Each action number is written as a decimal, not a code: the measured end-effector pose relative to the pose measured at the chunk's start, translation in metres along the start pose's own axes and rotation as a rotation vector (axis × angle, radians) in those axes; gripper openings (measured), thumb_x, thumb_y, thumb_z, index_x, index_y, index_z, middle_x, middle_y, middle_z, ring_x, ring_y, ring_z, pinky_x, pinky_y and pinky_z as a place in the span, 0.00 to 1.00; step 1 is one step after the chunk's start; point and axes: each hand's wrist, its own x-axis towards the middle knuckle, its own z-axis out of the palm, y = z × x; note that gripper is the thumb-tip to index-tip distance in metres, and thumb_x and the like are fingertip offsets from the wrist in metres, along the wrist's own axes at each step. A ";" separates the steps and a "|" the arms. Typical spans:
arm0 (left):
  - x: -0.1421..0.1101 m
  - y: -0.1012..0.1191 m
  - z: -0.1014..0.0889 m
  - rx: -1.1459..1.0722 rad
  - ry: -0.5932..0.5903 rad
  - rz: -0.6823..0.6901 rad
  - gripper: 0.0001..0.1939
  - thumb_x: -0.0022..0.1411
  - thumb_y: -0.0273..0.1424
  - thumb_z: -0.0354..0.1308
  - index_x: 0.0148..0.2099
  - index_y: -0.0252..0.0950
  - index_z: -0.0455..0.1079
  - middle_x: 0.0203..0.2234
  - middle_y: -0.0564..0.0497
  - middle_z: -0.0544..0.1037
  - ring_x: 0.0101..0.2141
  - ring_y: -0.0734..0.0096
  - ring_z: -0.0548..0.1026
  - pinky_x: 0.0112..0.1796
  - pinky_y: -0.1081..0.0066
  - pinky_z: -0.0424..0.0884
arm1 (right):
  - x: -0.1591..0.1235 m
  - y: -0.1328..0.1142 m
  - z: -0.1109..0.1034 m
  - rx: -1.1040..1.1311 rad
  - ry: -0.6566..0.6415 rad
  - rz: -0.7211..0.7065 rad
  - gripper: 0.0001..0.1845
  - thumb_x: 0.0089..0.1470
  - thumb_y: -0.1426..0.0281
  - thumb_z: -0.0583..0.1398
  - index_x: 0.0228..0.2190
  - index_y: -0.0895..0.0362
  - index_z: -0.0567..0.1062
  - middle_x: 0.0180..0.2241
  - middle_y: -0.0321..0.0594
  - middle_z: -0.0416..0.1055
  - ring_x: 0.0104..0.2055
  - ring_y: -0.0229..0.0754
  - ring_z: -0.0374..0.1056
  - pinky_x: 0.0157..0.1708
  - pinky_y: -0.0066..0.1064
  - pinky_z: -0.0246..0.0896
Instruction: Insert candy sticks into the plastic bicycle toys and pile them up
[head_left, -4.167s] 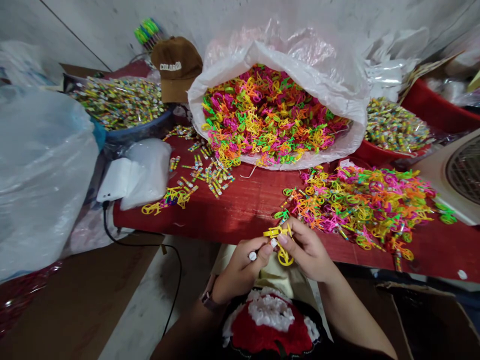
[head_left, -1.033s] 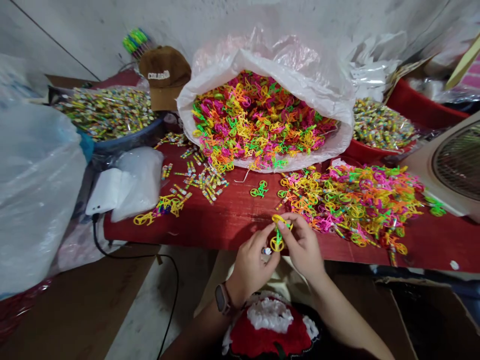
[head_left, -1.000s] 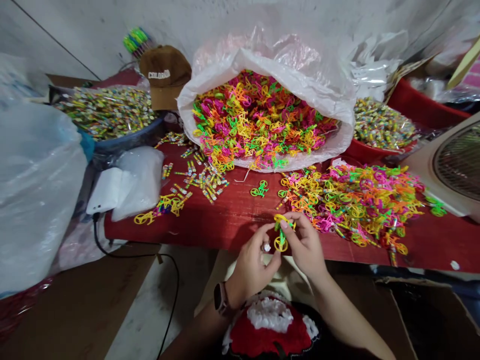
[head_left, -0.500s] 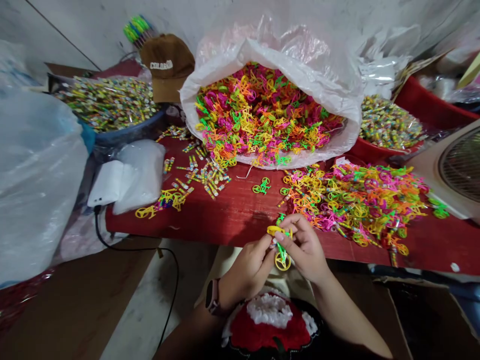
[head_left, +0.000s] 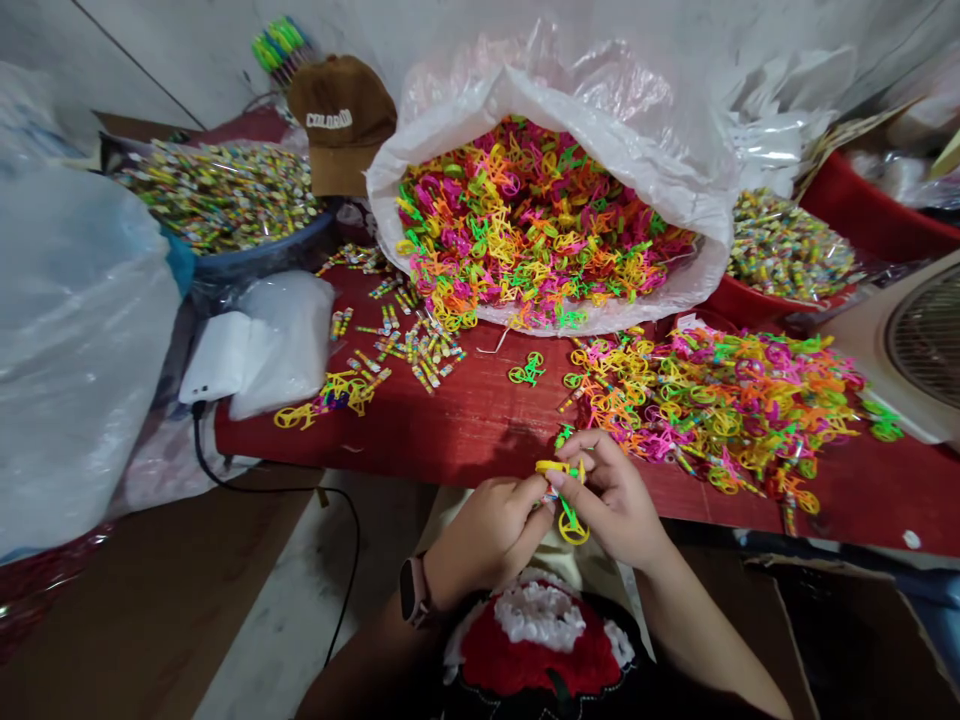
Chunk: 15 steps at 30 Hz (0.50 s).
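My left hand (head_left: 487,530) and my right hand (head_left: 611,495) meet above the table's front edge, both pinching a small yellow-and-green plastic toy bicycle (head_left: 566,500). Fingers hide its middle, including whatever is pressed there. A heap of neon plastic bicycles (head_left: 712,410) lies on the red table (head_left: 465,440) just beyond my right hand. Nearer still, a lone green bicycle (head_left: 527,370) rests on the bare red surface. Wrapped candy sticks (head_left: 420,350) are scattered left of it. A large white sack (head_left: 547,220) holds many more bicycles.
A blue basin (head_left: 225,200) and a red basin (head_left: 787,250) hold wrapped candy sticks. A brown cap (head_left: 341,110) sits at the back, a fan (head_left: 926,340) at right. A white power bank (head_left: 217,355) trails a black cable over the table's left edge.
A green bicycle now lies on the table, and the all-yellow bicycle in my hands has given way to a yellow-and-green one. My hands have closed in around it, and the view has shifted slightly.
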 end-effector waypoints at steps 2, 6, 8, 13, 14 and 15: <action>0.000 -0.001 0.000 0.048 -0.032 -0.013 0.08 0.71 0.27 0.50 0.40 0.38 0.69 0.27 0.49 0.80 0.30 0.64 0.79 0.31 0.69 0.64 | 0.001 0.003 0.000 -0.030 -0.002 0.003 0.15 0.61 0.56 0.70 0.43 0.47 0.73 0.30 0.33 0.70 0.29 0.41 0.67 0.27 0.32 0.60; 0.000 -0.002 0.003 0.117 -0.032 -0.034 0.08 0.71 0.26 0.49 0.40 0.37 0.69 0.26 0.49 0.79 0.28 0.63 0.79 0.29 0.68 0.62 | 0.003 0.009 0.004 -0.029 0.059 -0.001 0.14 0.62 0.56 0.69 0.43 0.47 0.73 0.31 0.34 0.71 0.31 0.42 0.68 0.30 0.33 0.61; 0.000 -0.003 0.005 0.123 -0.031 -0.015 0.08 0.71 0.26 0.49 0.39 0.38 0.69 0.26 0.49 0.79 0.27 0.63 0.78 0.29 0.68 0.62 | 0.004 0.010 0.007 -0.012 0.058 0.013 0.15 0.61 0.56 0.69 0.43 0.48 0.73 0.30 0.33 0.70 0.30 0.42 0.68 0.30 0.33 0.62; -0.001 -0.006 0.008 0.115 -0.025 0.009 0.07 0.69 0.25 0.50 0.39 0.38 0.68 0.25 0.50 0.77 0.27 0.64 0.77 0.30 0.68 0.63 | 0.007 0.004 0.008 0.015 0.029 0.032 0.16 0.60 0.54 0.70 0.42 0.48 0.74 0.26 0.31 0.66 0.27 0.40 0.63 0.26 0.31 0.58; -0.001 -0.007 0.008 0.120 -0.027 0.012 0.07 0.69 0.25 0.50 0.39 0.38 0.68 0.25 0.50 0.78 0.27 0.63 0.78 0.30 0.68 0.63 | 0.008 0.004 0.007 0.010 0.029 0.031 0.16 0.59 0.54 0.70 0.42 0.48 0.74 0.26 0.30 0.65 0.27 0.40 0.63 0.26 0.31 0.57; -0.002 -0.007 0.008 0.129 -0.028 0.016 0.07 0.70 0.25 0.49 0.39 0.38 0.68 0.26 0.49 0.78 0.28 0.62 0.78 0.30 0.67 0.63 | 0.009 0.004 0.007 0.002 0.030 0.030 0.16 0.59 0.54 0.70 0.42 0.48 0.74 0.25 0.30 0.64 0.26 0.39 0.62 0.25 0.31 0.57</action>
